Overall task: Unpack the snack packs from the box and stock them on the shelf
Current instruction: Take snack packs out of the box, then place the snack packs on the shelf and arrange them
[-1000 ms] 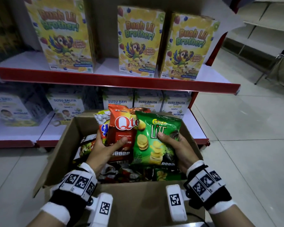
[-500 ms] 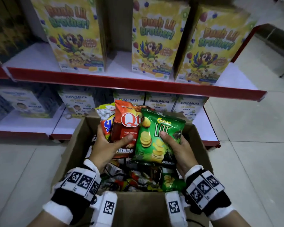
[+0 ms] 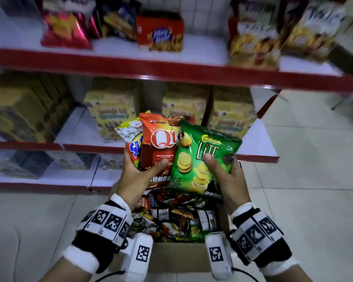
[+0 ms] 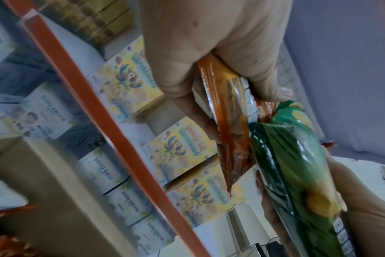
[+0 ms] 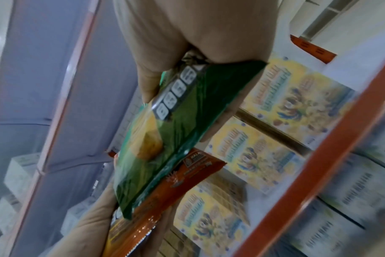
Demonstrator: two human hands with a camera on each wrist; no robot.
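Red-edged shelf (image 3: 171,75) is running across the top with blurred snack bags and a red biscuit box (image 3: 160,33) sitting on it; lower shelf (image 3: 257,145) is carrying yellow cereal boxes (image 3: 112,117), also showing in both wrist views. Open cardboard box (image 3: 177,257) is sitting on the tiled floor (image 3: 314,180) below the hands, with loose snack packs (image 3: 171,216) still lying inside. Above the box, left hand (image 3: 137,180) is gripping a fanned bunch of packs, thumb curling over the front of the orange Qtela pack (image 3: 161,147), fingers behind; a red-blue pack (image 3: 134,151) and a white-candy pack (image 3: 128,132) are sticking out on its left side, same grip. Right hand (image 3: 228,176) is pinching the green Chitato Lite pack (image 3: 202,159), thumb pressing on the front, fingers curling behind. Green pack is overlapping the orange one's right edge, touching it. Left wrist view is showing the orange pack (image 4: 229,111) edge-on between thumb and fingers; right wrist view is showing the green pack (image 5: 165,132) clamped likewise.
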